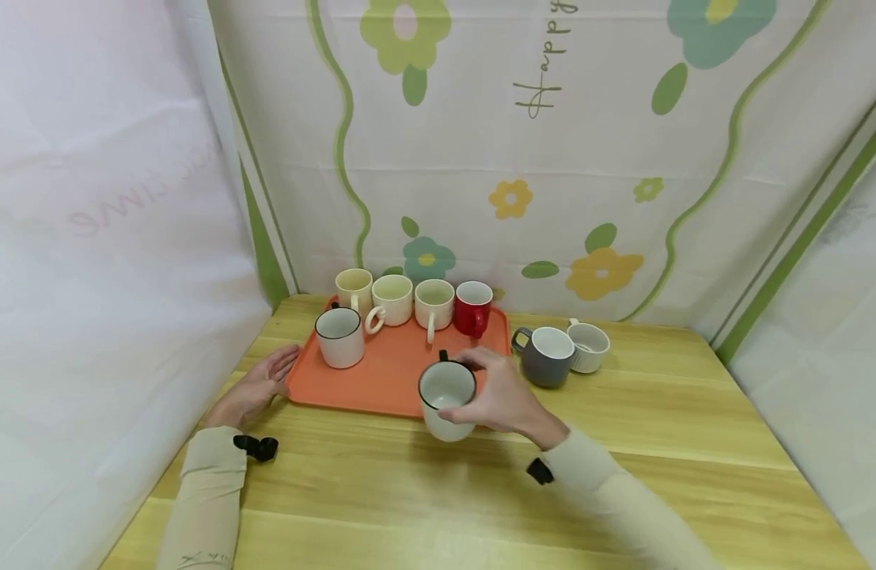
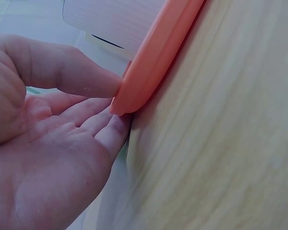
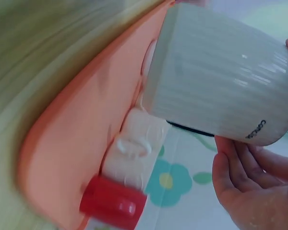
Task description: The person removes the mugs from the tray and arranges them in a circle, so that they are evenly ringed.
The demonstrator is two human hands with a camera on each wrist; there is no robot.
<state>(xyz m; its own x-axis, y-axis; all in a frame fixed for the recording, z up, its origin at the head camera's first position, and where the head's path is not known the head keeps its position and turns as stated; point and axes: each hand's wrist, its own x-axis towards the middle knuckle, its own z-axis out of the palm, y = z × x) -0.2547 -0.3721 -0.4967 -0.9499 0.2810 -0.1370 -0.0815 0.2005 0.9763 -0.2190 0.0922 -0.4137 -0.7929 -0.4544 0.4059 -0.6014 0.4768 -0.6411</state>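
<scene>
My right hand (image 1: 505, 392) grips a white mug (image 1: 445, 431) with a black rim and handle, fingers and thumb spread across its mouth. The mug is raised over the front edge of an orange tray (image 1: 338, 388). In the right wrist view, fine ridges and small lettering mark the mug's wall (image 3: 216, 72). My left hand (image 1: 259, 388) rests at the tray's left edge; in the left wrist view its thumb touches the rim (image 2: 144, 72), and its fairly straight fingers reach past the corner. Another black-rimmed white mug (image 1: 341, 348) stands on the tray's left side.
Along the tray's back stand a yellowish mug (image 1: 354, 286), two cream mugs (image 1: 392, 301) (image 1: 434, 304) and a red mug (image 1: 473, 309). Right of the tray, a dark grey mug (image 1: 546, 364) and a ribbed white cup (image 1: 589, 348) stand on the wooden table (image 1: 381, 499). A patterned curtain hangs behind.
</scene>
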